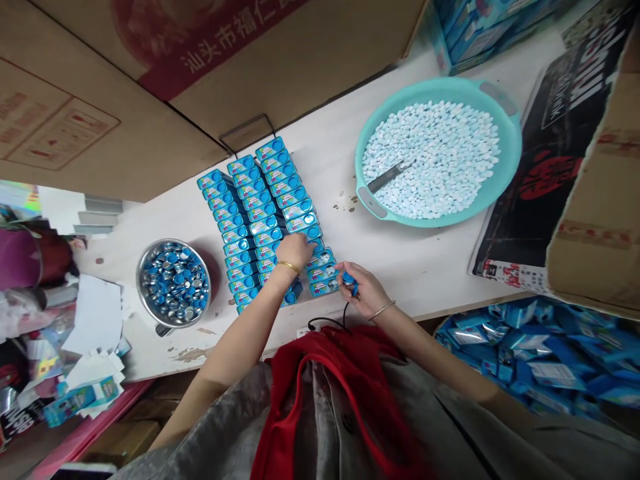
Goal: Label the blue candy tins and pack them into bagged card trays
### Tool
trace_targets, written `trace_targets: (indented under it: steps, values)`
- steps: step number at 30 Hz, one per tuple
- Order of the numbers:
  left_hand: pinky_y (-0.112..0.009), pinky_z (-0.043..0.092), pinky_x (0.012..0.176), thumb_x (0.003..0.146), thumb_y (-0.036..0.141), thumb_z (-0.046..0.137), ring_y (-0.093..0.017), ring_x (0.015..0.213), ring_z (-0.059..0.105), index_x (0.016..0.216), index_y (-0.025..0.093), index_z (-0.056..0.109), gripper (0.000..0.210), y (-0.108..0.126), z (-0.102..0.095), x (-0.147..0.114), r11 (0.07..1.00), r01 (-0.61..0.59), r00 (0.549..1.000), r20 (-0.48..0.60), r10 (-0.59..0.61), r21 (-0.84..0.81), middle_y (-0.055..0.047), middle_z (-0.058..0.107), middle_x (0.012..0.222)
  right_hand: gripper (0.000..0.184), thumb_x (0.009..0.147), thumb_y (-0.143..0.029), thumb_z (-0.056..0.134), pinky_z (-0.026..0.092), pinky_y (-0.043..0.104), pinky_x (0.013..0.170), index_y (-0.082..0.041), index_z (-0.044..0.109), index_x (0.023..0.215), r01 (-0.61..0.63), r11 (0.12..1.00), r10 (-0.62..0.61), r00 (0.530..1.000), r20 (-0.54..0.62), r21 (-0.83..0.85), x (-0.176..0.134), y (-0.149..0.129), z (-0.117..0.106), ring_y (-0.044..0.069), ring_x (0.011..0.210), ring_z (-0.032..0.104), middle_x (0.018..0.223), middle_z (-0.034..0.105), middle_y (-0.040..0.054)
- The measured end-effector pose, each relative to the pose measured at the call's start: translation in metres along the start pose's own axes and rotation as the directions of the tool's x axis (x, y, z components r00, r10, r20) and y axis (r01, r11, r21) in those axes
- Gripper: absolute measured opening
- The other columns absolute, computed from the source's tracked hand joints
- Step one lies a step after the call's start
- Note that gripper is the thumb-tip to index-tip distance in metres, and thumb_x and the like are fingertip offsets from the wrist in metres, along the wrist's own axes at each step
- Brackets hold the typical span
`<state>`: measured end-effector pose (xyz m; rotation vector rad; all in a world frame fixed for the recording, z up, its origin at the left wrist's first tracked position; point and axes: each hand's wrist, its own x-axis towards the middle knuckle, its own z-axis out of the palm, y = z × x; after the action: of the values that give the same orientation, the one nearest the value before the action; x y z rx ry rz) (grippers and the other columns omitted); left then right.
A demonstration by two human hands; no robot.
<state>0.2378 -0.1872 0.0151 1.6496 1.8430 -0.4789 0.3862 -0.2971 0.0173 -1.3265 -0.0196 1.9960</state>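
Three rows of small blue tins (265, 212) stand on the white table, most with a round blue cap in the top. At the near end of the right row, open tins (324, 287) show white pieces in their holes. My left hand (295, 252) is over that row, fingers bent down and touching a tin top; whatever lies under the fingertips is hidden. Just right of the row's near end, my right hand (367, 290) is closed around blue caps (349, 280); how many I cannot tell.
A metal pan (140, 283) of loose caps stands at left. At right is a turquoise basin (513, 153) of white tablets (440, 160) with a scoop (385, 179). Large cartons (300, 73) line the back. Many blue packages (540, 353) fill a space below the table's right edge.
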Motion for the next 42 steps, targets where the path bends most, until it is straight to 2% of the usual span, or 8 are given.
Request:
trace_targets:
  steps: [8,11,15,19,25,34,38,42]
  values:
    - [-0.035,0.046,0.075,0.083,0.046,0.059,-0.031,0.094,0.063,0.089,0.016,0.069,0.032,0.002,0.000,-0.001,0.994,-0.011,1.000,-0.002,0.012,0.110,-0.016,0.069,0.095,0.058,0.077,-0.067,0.056,0.016,0.019,0.036,-0.023,0.048,0.114,0.139,0.974,-0.139,0.990,0.014,-0.180,0.002,-0.003,0.009,0.005,0.034,0.029,0.052,0.051,-0.0084]
    - [-0.033,0.045,0.078,0.085,0.032,0.058,-0.024,0.089,0.062,0.100,0.017,0.066,0.023,0.003,0.009,-0.027,0.969,-0.216,0.974,-0.097,0.206,-0.118,-0.010,0.067,0.092,0.065,0.076,-0.068,0.055,0.016,0.019,0.035,-0.023,0.044,0.121,0.140,0.971,-0.138,0.990,0.027,-0.192,-0.001,-0.001,0.011,0.006,0.033,0.029,0.050,0.050,-0.0094]
    - [-0.027,0.044,0.080,0.078,0.022,0.063,-0.017,0.084,0.056,0.085,0.019,0.066,0.008,0.002,0.033,-0.066,0.692,-0.522,0.835,-0.134,0.534,-0.499,-0.003,0.062,0.084,0.068,0.074,-0.069,0.057,0.018,0.018,0.033,-0.024,0.044,0.124,0.165,0.971,-0.165,0.986,0.010,-0.171,-0.006,0.007,0.013,0.004,0.035,0.031,0.059,0.053,-0.0084]
    - [-0.026,0.043,0.072,0.078,0.020,0.061,-0.014,0.074,0.054,0.075,0.017,0.062,0.004,-0.004,0.048,-0.073,0.670,-0.394,0.914,-0.192,0.357,-0.629,-0.001,0.059,0.074,0.065,0.075,-0.070,0.054,0.016,0.018,0.033,-0.023,0.047,0.119,0.149,0.975,-0.152,0.988,-0.008,-0.164,-0.011,0.015,0.010,0.004,0.033,0.031,0.057,0.051,-0.0083]
    - [-0.029,0.042,0.067,0.078,0.026,0.062,-0.021,0.075,0.062,0.083,0.019,0.064,0.008,0.004,0.030,-0.036,0.963,-0.115,0.987,-0.137,0.084,-0.243,-0.005,0.066,0.074,0.061,0.073,-0.062,0.062,0.016,0.018,0.035,-0.022,0.045,0.117,0.164,0.967,-0.165,0.986,0.011,-0.195,-0.012,0.018,-0.008,0.005,0.033,0.031,0.054,0.053,-0.0093]
    - [-0.037,0.048,0.075,0.083,0.051,0.058,-0.032,0.094,0.065,0.089,0.015,0.070,0.038,0.017,0.016,-0.014,0.984,-0.041,0.997,0.070,0.030,0.176,-0.018,0.069,0.098,0.061,0.078,-0.061,0.056,0.016,0.019,0.035,-0.023,0.038,0.123,0.211,0.950,-0.208,0.977,0.037,-0.230,-0.005,0.017,-0.017,0.005,0.031,0.028,0.054,0.054,-0.0100]
    - [-0.034,0.046,0.078,0.085,0.039,0.060,-0.025,0.089,0.064,0.098,0.017,0.067,0.026,0.012,0.023,-0.034,0.978,-0.205,0.978,-0.031,0.206,0.032,-0.011,0.068,0.092,0.067,0.076,-0.064,0.056,0.017,0.019,0.035,-0.024,0.036,0.125,0.210,0.949,-0.213,0.977,0.015,-0.234,-0.004,0.016,-0.009,0.005,0.031,0.030,0.053,0.052,-0.0108]
    - [-0.029,0.046,0.079,0.081,0.027,0.064,-0.017,0.083,0.059,0.097,0.020,0.067,0.018,0.003,0.048,-0.069,0.759,-0.528,0.839,-0.093,0.536,-0.381,-0.002,0.063,0.084,0.067,0.074,-0.067,0.057,0.017,0.018,0.033,-0.025,0.037,0.122,0.170,0.964,-0.183,0.982,-0.047,-0.202,-0.006,0.021,-0.005,0.005,0.031,0.032,0.054,0.049,-0.0119]
